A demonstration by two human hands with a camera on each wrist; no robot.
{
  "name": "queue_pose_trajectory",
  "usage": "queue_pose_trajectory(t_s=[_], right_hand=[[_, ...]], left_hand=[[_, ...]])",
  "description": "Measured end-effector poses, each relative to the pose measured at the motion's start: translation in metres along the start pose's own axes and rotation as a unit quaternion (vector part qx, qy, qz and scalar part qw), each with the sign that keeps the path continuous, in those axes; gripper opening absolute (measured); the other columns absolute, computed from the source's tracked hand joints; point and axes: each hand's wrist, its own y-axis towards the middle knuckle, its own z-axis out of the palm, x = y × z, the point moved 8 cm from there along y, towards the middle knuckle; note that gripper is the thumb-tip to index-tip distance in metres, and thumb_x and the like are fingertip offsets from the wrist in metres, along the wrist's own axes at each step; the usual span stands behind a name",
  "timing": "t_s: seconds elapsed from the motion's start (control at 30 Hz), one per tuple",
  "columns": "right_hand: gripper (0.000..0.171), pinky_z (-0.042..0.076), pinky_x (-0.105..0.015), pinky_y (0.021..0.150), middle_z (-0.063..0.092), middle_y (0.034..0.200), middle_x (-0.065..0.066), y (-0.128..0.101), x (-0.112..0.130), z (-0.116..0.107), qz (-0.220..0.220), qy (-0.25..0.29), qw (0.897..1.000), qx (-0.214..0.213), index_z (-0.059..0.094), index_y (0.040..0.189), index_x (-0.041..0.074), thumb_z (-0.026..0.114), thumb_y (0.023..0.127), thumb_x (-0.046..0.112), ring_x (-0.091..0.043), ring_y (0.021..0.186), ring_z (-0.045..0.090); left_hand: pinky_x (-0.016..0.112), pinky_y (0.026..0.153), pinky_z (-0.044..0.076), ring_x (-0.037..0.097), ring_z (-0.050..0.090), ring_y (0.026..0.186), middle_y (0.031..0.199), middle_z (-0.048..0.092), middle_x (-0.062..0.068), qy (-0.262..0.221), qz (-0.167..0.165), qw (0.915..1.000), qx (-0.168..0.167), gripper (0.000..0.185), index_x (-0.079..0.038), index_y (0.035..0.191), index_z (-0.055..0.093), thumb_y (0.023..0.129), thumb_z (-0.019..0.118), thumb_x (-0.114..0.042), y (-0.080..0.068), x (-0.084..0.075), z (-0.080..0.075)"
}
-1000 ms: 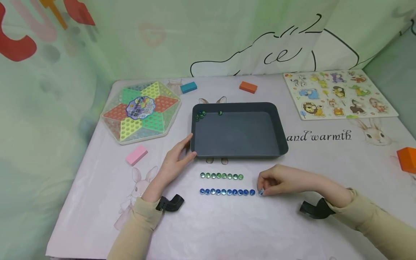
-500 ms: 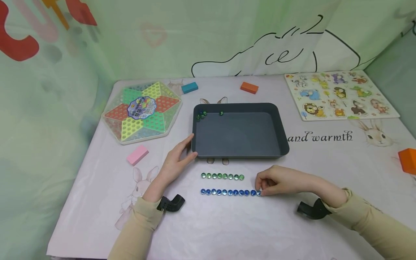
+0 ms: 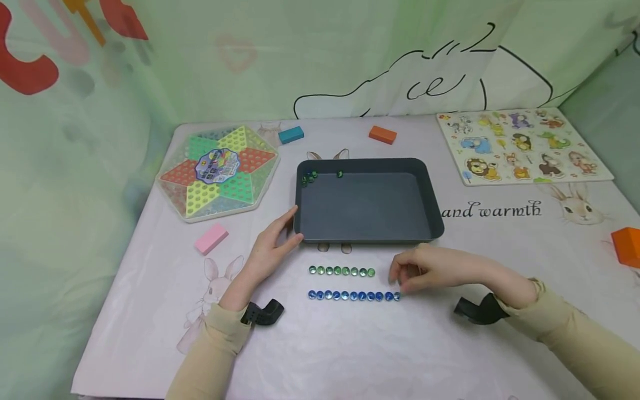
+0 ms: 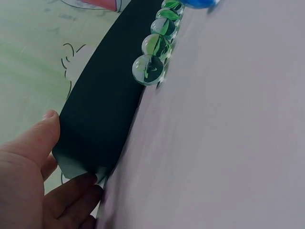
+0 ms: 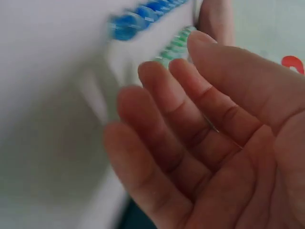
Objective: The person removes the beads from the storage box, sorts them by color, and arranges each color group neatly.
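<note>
Beside the blue marble row (image 3: 354,296), the right hand (image 3: 425,269) hovers loose-fingered, seemingly empty. Left hand (image 3: 272,244) rests flat against the tray (image 3: 435,214). Marbles look hard, slick, roll-prone; pinch singly.

We saw a straight row of blue glass marbles (image 3: 353,296) lying on the pale tablecloth, each touching the next. Just behind it ran a shorter, parallel row of green marbles (image 3: 341,271). A dark grey tray (image 3: 434,211) sat beyond, a few green marbles (image 3: 309,177) gathered in its far left corner.
</note>
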Motion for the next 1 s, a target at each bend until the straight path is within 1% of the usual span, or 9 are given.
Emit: queue_pose_trajectory(t_s=[0.23,0.37,0.43,0.5,0.57,0.7,0.8,0.9,1.0], right_hand=[[0.01,0.046,-0.019,0.059,0.058,0.076,0.012,0.017,0.018,-0.018,-0.028,0.002,1.0,0.003,0.065,0.095,0.015,0.066,0.086,0.017,-0.003,0.067,0.051],[0.014,0.049,-0.021,0.06,0.062,0.08,0.003,0.03,0.025,-0.035,-0.033,0.02,0.999,-0.002,0.065,0.098,0.01,0.064,0.087,0.019,-0.006,0.069,0.054],[0.016,0.051,-0.024,0.061,0.064,0.082,-0.004,0.037,0.026,-0.047,-0.033,0.034,0.999,-0.007,0.064,0.099,0.006,0.063,0.088,0.017,-0.009,0.068,0.056],[0.018,0.053,-0.028,0.062,0.063,0.083,-0.009,0.046,0.026,-0.059,-0.026,0.043,0.999,-0.018,0.063,0.101,0.003,0.061,0.089,0.017,-0.013,0.068,0.057],[0.02,0.053,-0.032,0.063,0.062,0.082,-0.01,0.056,0.023,-0.072,-0.013,0.048,0.998,-0.034,0.062,0.103,0.001,0.06,0.09,0.017,-0.016,0.067,0.057],[0.022,0.053,-0.035,0.066,0.061,0.083,-0.013,0.074,0.017,-0.094,0.012,0.041,0.997,-0.072,0.061,0.105,0.001,0.06,0.091,0.018,-0.023,0.068,0.058],[0.023,0.052,-0.039,0.069,0.062,0.089,-0.016,0.085,0.011,-0.107,0.026,0.049,0.994,-0.094,0.06,0.107,0.002,0.059,0.091,0.019,-0.028,0.072,0.058],[0.023,0.051,-0.043,0.073,0.063,0.097,-0.018,0.094,0.004,-0.118,0.04,0.071,0.99,-0.119,0.06,0.109,0.003,0.057,0.092,0.019,-0.033,0.077,0.059],[0.023,0.051,-0.044,0.073,0.063,0.101,-0.019,0.102,-0.006,-0.126,0.049,0.082,0.985,-0.146,0.059,0.109,0.003,0.056,0.093,0.019,-0.032,0.078,0.058]], left_hand=[[0.042,0.112,0.028,0.023,0.034,0.135,0.146,0.037,0.005,-0.004,0.0,1.0,0.0,0.059,-0.027,0.144,0.032,0.091,0.057,-0.035,0.0,0.0,0.0],[0.041,0.111,0.028,0.023,0.035,0.134,0.146,0.038,0.006,-0.004,0.004,1.0,-0.002,0.059,-0.026,0.144,0.033,0.091,0.057,-0.034,0.0,0.0,0.0],[0.041,0.111,0.028,0.023,0.035,0.134,0.146,0.038,0.006,-0.002,0.006,1.0,-0.002,0.059,-0.026,0.144,0.033,0.091,0.057,-0.034,0.0,0.0,-0.001],[0.041,0.111,0.028,0.023,0.036,0.134,0.146,0.038,0.006,-0.001,0.005,1.0,-0.003,0.059,-0.026,0.144,0.033,0.091,0.058,-0.034,0.0,0.0,-0.001],[0.04,0.111,0.028,0.022,0.036,0.134,0.146,0.038,0.005,0.0,0.003,1.0,-0.004,0.06,-0.026,0.144,0.033,0.091,0.058,-0.034,0.0,0.0,-0.001],[0.04,0.111,0.028,0.022,0.036,0.134,0.145,0.039,0.005,0.001,0.006,1.0,-0.005,0.06,-0.026,0.144,0.033,0.091,0.058,-0.033,0.001,0.0,-0.002],[0.04,0.111,0.028,0.022,0.036,0.134,0.145,0.039,0.005,0.001,0.008,1.0,-0.002,0.06,-0.026,0.144,0.033,0.091,0.058,-0.033,0.001,0.0,-0.001],[0.039,0.112,0.028,0.021,0.036,0.134,0.145,0.039,0.005,0.0,0.004,1.0,-0.002,0.06,-0.027,0.144,0.033,0.091,0.058,-0.034,0.001,0.001,-0.001],[0.04,0.112,0.028,0.021,0.036,0.134,0.145,0.039,0.005,0.001,0.005,1.0,0.0,0.06,-0.026,0.144,0.033,0.091,0.058,-0.034,0.001,0.001,-0.001]])
